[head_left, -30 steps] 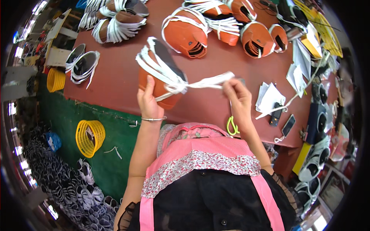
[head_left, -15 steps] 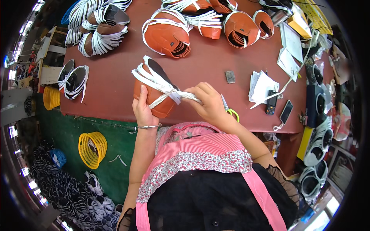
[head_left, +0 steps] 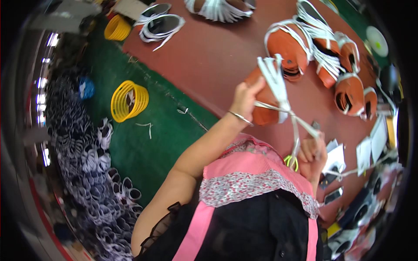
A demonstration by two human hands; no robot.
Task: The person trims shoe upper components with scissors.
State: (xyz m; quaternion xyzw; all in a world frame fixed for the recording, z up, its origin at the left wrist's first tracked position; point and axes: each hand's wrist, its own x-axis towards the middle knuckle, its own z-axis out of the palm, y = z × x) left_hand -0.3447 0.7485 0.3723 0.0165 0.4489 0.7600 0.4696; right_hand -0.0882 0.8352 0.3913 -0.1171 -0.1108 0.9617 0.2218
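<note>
My left hand [head_left: 246, 101] grips a bundle of orange-brown shoe uppers [head_left: 266, 114] from its left side, holding it above the table. White strips [head_left: 278, 87] fan out over the top of the bundle and gather into a knot at its right side. From that knot, strip ends run down toward my right hand [head_left: 312, 153], whose fingers are curled closed around one of them. Just left of that hand are scissors [head_left: 291, 162] with yellow-green handles; their blades are hard to make out.
More orange uppers [head_left: 287, 45] tied with white strips lie across the red-brown table [head_left: 209, 56]. Dark uppers [head_left: 163, 28] rest at its far left. A yellow basket [head_left: 129, 102] stands on the green floor beside a large pile of dark-and-white uppers [head_left: 87, 174]. Papers [head_left: 335, 158] and a phone [head_left: 333, 195] lie at right.
The view has swung left, so the table appears turned. My right hand has drawn away from the knot, down and to the right, with a strip end stretched between.
</note>
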